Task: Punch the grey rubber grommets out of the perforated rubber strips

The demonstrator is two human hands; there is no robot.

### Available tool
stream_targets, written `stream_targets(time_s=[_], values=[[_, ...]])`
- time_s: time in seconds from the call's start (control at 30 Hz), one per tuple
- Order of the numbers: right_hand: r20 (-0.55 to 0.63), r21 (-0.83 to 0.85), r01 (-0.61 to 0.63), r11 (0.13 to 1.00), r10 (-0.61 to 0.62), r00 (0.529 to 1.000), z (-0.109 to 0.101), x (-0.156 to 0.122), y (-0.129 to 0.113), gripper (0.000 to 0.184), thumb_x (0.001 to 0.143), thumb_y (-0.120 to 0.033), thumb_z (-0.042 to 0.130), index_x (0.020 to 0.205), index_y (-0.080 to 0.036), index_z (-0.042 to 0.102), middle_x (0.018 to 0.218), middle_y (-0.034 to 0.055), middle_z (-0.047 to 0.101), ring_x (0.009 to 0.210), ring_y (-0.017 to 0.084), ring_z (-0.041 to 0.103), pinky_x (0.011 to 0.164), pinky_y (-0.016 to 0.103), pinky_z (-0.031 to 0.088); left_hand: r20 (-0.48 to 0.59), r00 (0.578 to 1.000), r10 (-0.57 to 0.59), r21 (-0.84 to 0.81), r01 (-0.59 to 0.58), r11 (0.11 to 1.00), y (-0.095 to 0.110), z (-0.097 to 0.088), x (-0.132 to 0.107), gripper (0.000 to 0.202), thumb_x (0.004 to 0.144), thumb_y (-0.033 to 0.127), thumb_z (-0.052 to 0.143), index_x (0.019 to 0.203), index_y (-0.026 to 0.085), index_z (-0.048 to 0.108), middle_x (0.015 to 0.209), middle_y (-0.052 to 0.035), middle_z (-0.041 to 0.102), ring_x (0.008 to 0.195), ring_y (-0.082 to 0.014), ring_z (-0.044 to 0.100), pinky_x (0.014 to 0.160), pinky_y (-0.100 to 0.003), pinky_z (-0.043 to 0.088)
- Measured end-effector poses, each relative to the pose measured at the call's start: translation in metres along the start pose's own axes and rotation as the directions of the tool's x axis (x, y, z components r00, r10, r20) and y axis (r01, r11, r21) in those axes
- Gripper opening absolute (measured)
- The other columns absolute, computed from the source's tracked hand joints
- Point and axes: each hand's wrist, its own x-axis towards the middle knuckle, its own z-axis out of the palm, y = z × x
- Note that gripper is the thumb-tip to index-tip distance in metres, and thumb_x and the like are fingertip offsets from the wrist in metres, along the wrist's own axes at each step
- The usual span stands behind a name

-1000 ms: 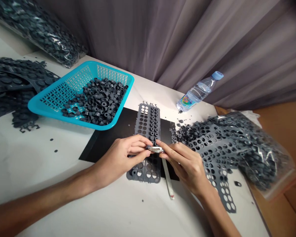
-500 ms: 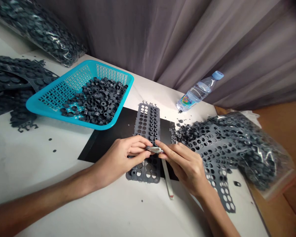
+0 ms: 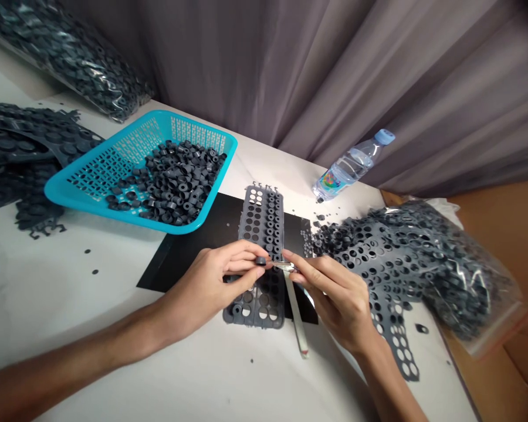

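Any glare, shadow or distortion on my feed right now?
Head view: glare streaks the right-hand bag and the upper-left bag; head view: soft shadow on the table near the basket; head view: edges look stretched, top-right corner dark; head view: the tool in the right hand lacks fine detail.

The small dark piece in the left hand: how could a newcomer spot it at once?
Find the turquoise basket, then look right and nearer, to the black mat. Over it, the left hand pinches the small dark piece. Unlike similar pieces heaped in the basket, it is gripped singly, close to the metal tool in the right hand.
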Motion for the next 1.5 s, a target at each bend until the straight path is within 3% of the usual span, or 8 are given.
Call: stream_targets(time_s=[0.23, 0.43, 0.63, 0.93, 1.17, 1.33, 1.5], values=[[-0.015, 0.007, -0.024, 1.0, 0.024, 1.0, 0.002, -0.002, 0.004, 0.05, 0.099, -0.009, 0.064, 0.147, -0.02, 0.057, 0.085, 0.0008, 0.06, 0.071, 0.011, 0.05, 0.068, 0.025, 0.044, 0.049, 0.998, 0.029, -0.032, -0.027, 0.999, 0.006, -0.003, -0.004, 0.028, 0.105, 0.038, 0.054, 0.124, 0.023, 0.068, 0.121, -0.0017, 0.077, 0.117, -0.019, 0.073, 0.106, -0.027, 0.056], [-0.035, 0.027, -0.046, 0.999, 0.047, 0.998, 0.0, -0.002, 0.004, 0.051, 0.098, -0.007, 0.064, 0.148, -0.019, 0.057, 0.089, 0.0025, 0.064, 0.076, 0.012, 0.056, 0.072, 0.025, 0.047, 0.091, 0.996, 0.016, -0.168, 0.0, 0.986, 0.007, -0.002, -0.002, 0.028, 0.104, 0.035, 0.058, 0.124, 0.019, 0.07, 0.123, -0.0034, 0.077, 0.117, -0.0202, 0.073, 0.105, -0.026, 0.057], [-0.032, 0.005, -0.04, 0.999, 0.04, 0.999, -0.002, -0.002, 0.004, 0.052, 0.098, -0.007, 0.065, 0.148, -0.018, 0.056, 0.091, 0.0032, 0.065, 0.074, 0.011, 0.055, 0.072, 0.025, 0.046, 0.074, 0.997, 0.012, -0.187, 0.002, 0.982, 0.01, -0.002, -0.002, 0.025, 0.102, 0.034, 0.062, 0.117, 0.018, 0.073, 0.122, -0.0034, 0.077, 0.114, -0.0201, 0.074, 0.103, -0.025, 0.058], [-0.034, -0.022, -0.035, 0.999, 0.034, 0.999, -0.002, 0.0, 0.003, 0.051, 0.098, -0.011, 0.065, 0.148, -0.016, 0.056, 0.089, 0.0029, 0.065, 0.074, 0.011, 0.056, 0.072, 0.024, 0.047, 0.035, 0.999, 0.012, -0.183, -0.005, 0.983, 0.01, -0.003, -0.002, 0.026, 0.102, 0.035, 0.063, 0.122, 0.022, 0.074, 0.117, -0.0014, 0.079, 0.112, -0.0194, 0.075, 0.103, -0.026, 0.059], [-0.139, -0.118, -0.067, 0.991, 0.05, 0.989, -0.007, -0.002, 0.006, 0.058, 0.098, -0.01, 0.066, 0.152, -0.025, 0.053, 0.087, 0.0014, 0.064, 0.068, 0.011, 0.055, 0.069, 0.025, 0.047, 0.039, 0.999, 0.015, -0.21, -0.007, 0.978, 0.008, -0.002, -0.002, 0.025, 0.102, 0.037, 0.061, 0.117, 0.021, 0.074, 0.115, -0.0036, 0.079, 0.113, -0.0217, 0.075, 0.101, -0.031, 0.061], [-0.123, -0.087, -0.076, 0.993, 0.065, 0.99, -0.006, -0.001, 0.005, 0.057, 0.099, -0.012, 0.064, 0.153, -0.026, 0.051, 0.088, 0.0018, 0.065, 0.069, 0.011, 0.055, 0.068, 0.024, 0.047, 0.039, 0.999, 0.012, -0.258, -0.002, 0.966, 0.005, -0.002, -0.002, 0.027, 0.101, 0.039, 0.062, 0.117, 0.019, 0.071, 0.115, -0.0061, 0.078, 0.114, -0.0242, 0.074, 0.102, -0.035, 0.062], [-0.079, -0.015, -0.076, 0.997, 0.075, 0.994, -0.003, -0.002, 0.002, 0.053, 0.099, -0.008, 0.063, 0.15, -0.022, 0.055, 0.09, 0.0026, 0.064, 0.071, 0.011, 0.054, 0.067, 0.025, 0.046, 0.021, 1.0, 0.001, -0.285, 0.005, 0.959, 0.005, -0.002, -0.001, 0.025, 0.098, 0.038, 0.068, 0.114, 0.019, 0.07, 0.109, -0.0049, 0.079, 0.11, -0.0225, 0.076, 0.099, -0.031, 0.062]])
